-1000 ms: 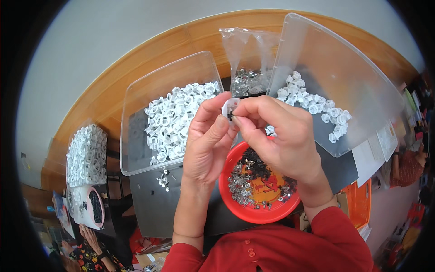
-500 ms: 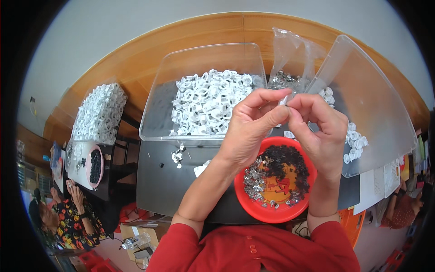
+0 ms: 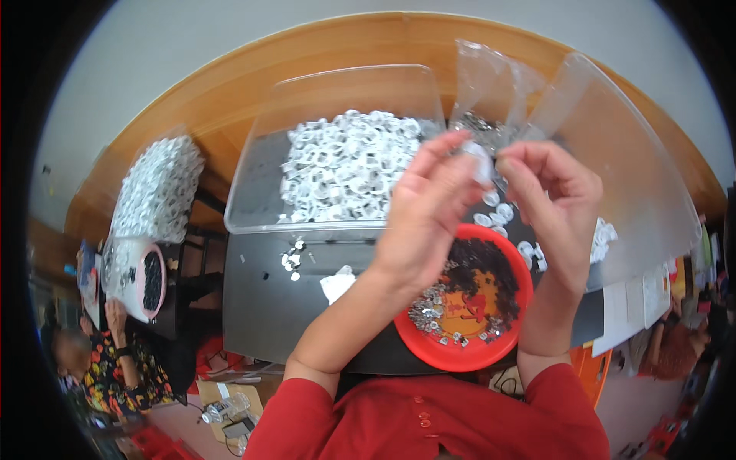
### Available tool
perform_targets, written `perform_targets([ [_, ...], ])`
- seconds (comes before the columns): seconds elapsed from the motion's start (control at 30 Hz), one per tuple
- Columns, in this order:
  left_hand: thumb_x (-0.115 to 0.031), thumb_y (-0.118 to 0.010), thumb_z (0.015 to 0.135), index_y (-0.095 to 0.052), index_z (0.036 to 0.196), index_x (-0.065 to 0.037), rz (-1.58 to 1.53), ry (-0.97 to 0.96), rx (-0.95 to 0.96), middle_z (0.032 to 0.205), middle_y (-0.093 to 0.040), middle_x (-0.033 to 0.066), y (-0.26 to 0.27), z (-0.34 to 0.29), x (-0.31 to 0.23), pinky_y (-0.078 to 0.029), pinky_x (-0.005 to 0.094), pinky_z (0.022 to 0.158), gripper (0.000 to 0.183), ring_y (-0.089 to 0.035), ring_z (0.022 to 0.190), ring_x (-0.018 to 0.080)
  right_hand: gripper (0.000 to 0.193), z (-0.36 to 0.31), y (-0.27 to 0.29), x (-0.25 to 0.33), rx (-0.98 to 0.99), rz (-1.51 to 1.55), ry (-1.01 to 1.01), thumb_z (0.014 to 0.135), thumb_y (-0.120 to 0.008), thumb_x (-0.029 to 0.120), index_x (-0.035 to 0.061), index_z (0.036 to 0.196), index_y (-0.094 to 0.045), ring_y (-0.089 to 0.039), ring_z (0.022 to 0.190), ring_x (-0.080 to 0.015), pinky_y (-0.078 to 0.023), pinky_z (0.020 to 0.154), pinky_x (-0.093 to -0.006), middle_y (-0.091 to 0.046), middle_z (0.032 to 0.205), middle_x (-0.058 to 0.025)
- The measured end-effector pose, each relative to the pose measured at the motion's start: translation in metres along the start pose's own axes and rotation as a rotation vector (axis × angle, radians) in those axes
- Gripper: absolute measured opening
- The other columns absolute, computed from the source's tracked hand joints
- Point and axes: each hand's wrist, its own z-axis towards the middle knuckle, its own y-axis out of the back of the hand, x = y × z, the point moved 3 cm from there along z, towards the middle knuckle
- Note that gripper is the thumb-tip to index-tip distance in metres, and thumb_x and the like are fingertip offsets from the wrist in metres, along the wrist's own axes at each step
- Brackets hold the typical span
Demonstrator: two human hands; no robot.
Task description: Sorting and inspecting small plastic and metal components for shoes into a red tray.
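Note:
Above the red basin [image 3: 452, 359], my left hand [image 3: 426, 203] pinches a white round plastic piece [image 3: 480, 164] between thumb and fingers. Just right of that piece is my right hand [image 3: 558, 201], its thumb and forefinger pressed together. Anything in that pinch is too small and blurred to make out. Small metal clips [image 3: 431, 313] lie at the basin's left side, and small black parts [image 3: 498, 276] curve round its far and right side. Loose white round pieces [image 3: 498, 216] lie on the table beyond the basin, partly behind my right hand.
A clear bin [image 3: 307, 228] holds a heap of white plastic parts [image 3: 349, 165]. Behind my hands stands a clear bag [image 3: 484, 84] of metal parts; a clear plastic panel [image 3: 636, 169] leans at right. Crumpled white paper [image 3: 337, 284] lies left. Another person [image 3: 126, 360] sits at far left.
My hands have drawn apart slightly, with the white round piece staying in my left fingers and turning its broad face into view. The whole view has shifted a little.

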Motion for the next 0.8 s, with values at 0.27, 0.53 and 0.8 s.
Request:
perform_targets([
  [0.27,-0.036,-0.071,0.084,-0.019,0.134,0.016,-0.739,0.055,0.011,0.130,-0.040,0.0330,0.024,0.013,-0.026,-0.052,0.0348,0.096,0.089,-0.056,0.109,0.0316,0.010,0.016,0.031,-0.016,-0.298,-0.075,0.106,0.084,-0.069,0.005,-0.0042,0.087,-0.068,-0.053,0.061,-0.0006,-0.039,0.054,-0.0143,-0.060,0.064,0.0027],
  [0.53,-0.032,-0.054,0.097,-0.046,0.126,0.001,-0.524,0.197,0.076,0.113,-0.058,0.0163,0.007,-0.003,-0.007,-0.044,0.0273,0.070,0.045,-0.052,0.084,0.0193,0.017,0.017,0.039,-0.033,-0.184,-0.428,0.083,0.084,-0.069,0.016,-0.0005,0.088,-0.070,-0.056,0.061,-0.0065,-0.044,0.056,-0.0208,-0.061,0.064,-0.0013],
  [0.8,-0.016,-0.039,0.102,-0.046,0.117,0.000,-0.213,0.082,0.153,0.088,-0.042,0.0038,-0.032,-0.046,-0.016,-0.034,0.0264,0.065,0.023,-0.037,0.073,0.0129,0.028,-0.012,0.050,-0.115,0.349,-1.000,-0.320,0.075,-0.072,0.032,0.0038,0.078,-0.072,-0.067,0.071,-0.0276,-0.052,0.068,-0.0383,-0.067,0.070,-0.0139],
])
